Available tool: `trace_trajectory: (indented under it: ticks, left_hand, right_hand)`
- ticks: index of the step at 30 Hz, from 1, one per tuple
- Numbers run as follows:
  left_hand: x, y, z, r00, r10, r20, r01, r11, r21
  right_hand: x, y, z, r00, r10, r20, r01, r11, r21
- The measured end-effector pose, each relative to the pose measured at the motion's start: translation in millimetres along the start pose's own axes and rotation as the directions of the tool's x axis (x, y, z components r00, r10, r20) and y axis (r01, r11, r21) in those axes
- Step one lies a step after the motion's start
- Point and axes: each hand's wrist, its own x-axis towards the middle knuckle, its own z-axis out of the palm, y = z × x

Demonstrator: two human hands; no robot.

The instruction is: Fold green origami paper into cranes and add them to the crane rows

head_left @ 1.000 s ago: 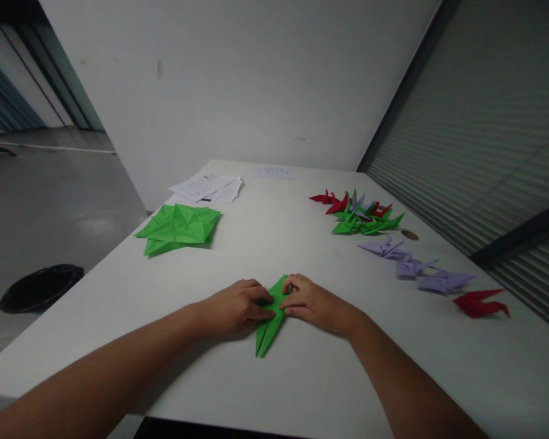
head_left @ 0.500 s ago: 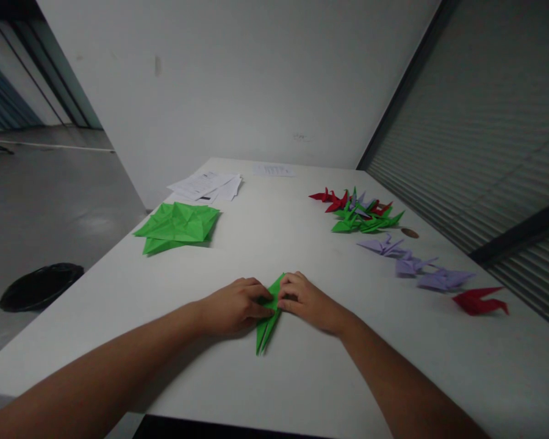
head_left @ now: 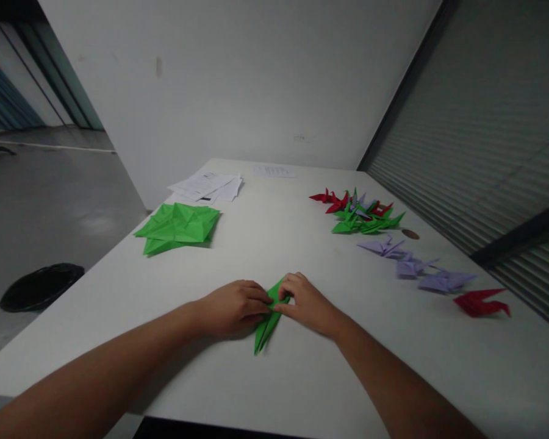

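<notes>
A narrow piece of folded green origami paper (head_left: pixel 266 332) lies on the white table (head_left: pixel 302 384), its split pointed end toward me. From the left, my left hand (head_left: pixel 240 308) grips the paper's edge, fingers bent and pressed onto it. On the opposite side my right hand (head_left: pixel 304 303) pinches the right edge between thumb and fingers. Part of the paper's middle is hidden beneath my fingers.
Creased green sheets (head_left: pixel 178 224) lie at the left, before printed papers (head_left: pixel 205 186). A pile of folded cranes (head_left: pixel 366 222), several purple cranes (head_left: pixel 410 266) and a red crane (head_left: pixel 480 303) occupy the right side. A black-lined bin (head_left: pixel 41 286) stands on the floor.
My right thumb and fingers have shifted slightly along the paper's right edge, which now lifts a little as a flap. My left hand stays nearly in place.
</notes>
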Motion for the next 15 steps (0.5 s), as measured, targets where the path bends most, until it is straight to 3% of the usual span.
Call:
trace_trajectory:
  ticks: [15]
  left_hand:
    - [-6.5,4.2,-12.6,0.985,0.038,0.167,-0.046,0.998,0.048]
  right_hand:
    - [2.5,12.8,-1.6,0.994,0.066,-0.089,-0.076,0.991,-0.108]
